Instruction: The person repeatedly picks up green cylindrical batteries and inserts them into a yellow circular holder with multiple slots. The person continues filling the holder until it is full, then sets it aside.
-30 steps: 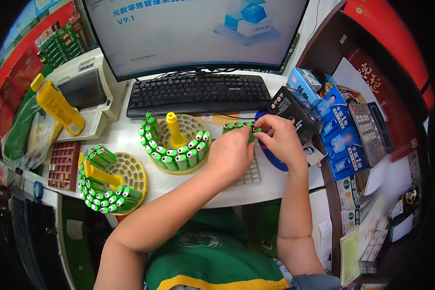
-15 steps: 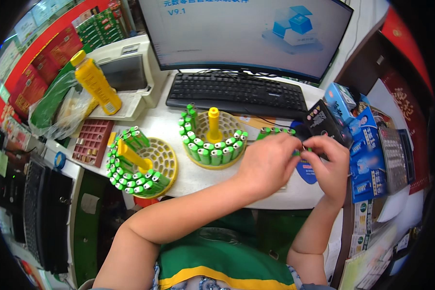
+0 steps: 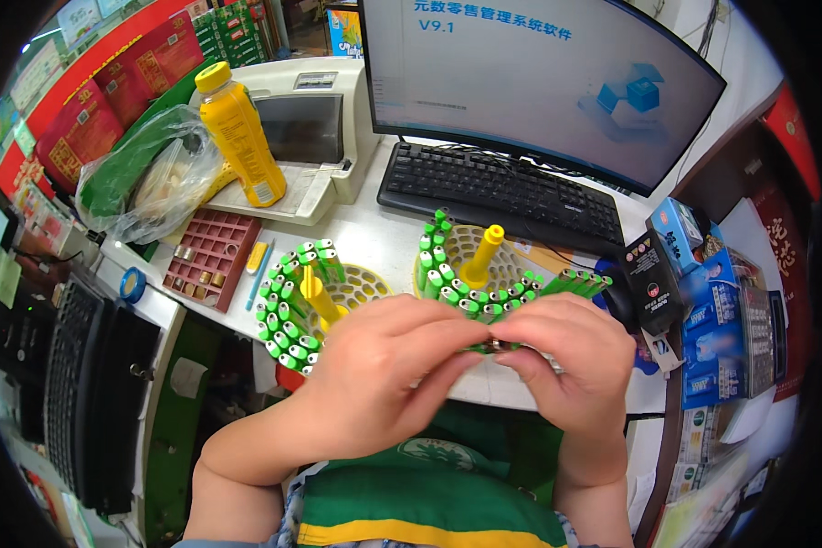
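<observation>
Both hands have come back toward the body and to the left of where they worked a second ago, when the fingers were at the right end of a row of green lighters (image 3: 574, 281). That row lies on the surface (image 3: 361, 239) to the right of the right-hand yellow rack (image 3: 464, 245), now just beyond the right hand (image 3: 566, 361).

The left hand (image 3: 384, 374) and the right hand meet just in front of that rack, fingertips nearly touching. Thumb and forefinger of each are clamped on one small green lighter (image 3: 495, 345); the left fingers cover most of its body and the right ones are at its metal-topped end. Half a second ago the two hands were farther right, over the blue mat (image 3: 646, 362); that mat now shows only in part beside the right hand.

The left hand now hides the near right part of the left-hand yellow rack (image 3: 361, 285), which was in plain view before. Both racks still carry curved rows of lighters, with many holes bare.

The view has turned, so the monitor (image 3: 539, 87), keyboard (image 3: 498, 194) and yellow bottle (image 3: 242, 137) sit farther right in it.
</observation>
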Demonstrator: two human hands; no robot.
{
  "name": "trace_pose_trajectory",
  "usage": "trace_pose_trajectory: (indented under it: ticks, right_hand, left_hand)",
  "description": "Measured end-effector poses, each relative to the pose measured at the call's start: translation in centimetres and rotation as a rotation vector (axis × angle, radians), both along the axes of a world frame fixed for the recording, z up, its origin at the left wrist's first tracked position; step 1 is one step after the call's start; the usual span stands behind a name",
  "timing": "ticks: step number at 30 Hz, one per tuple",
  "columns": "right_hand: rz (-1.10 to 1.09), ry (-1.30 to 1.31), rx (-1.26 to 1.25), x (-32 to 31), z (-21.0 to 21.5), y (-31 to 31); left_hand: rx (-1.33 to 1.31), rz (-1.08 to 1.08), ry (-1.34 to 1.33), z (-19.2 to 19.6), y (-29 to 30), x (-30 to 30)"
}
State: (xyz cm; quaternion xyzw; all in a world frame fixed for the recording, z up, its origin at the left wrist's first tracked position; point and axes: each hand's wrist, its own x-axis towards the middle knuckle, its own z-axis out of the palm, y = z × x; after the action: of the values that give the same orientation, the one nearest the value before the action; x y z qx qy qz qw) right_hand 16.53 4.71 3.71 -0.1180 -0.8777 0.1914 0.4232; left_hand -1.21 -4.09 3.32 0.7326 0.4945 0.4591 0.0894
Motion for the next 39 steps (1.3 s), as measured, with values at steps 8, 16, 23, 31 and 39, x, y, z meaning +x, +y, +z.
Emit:
trace_pose_trajectory:
  ticks: [8, 16, 23, 31, 39]
  right_hand:
    - [0.155, -0.09, 0.038, -6.9, -0.9, 0.2]
    - [0.255, -0.228, -0.002, -9.3, -2.9, 0.6]
    - [0.319, -0.303, -0.003, -9.9, -4.5, 1.6]
    - [0.369, -0.353, 0.012, -10.7, -5.7, 2.4]
    - [0.414, -0.313, -0.007, -10.9, -6.2, 2.5]
  left_hand:
    - [-0.166, 0.131, -0.044, -0.4, -3.6, -5.9]
    - [-0.221, 0.07, 0.135, -2.8, -4.1, -9.2]
    - [-0.278, 0.07, 0.224, -5.4, -4.3, -9.6]
    - [-0.386, 0.102, 0.204, -6.0, -4.2, -9.5]
    - [-0.413, 0.113, 0.245, -5.8, -4.2, -9.4]
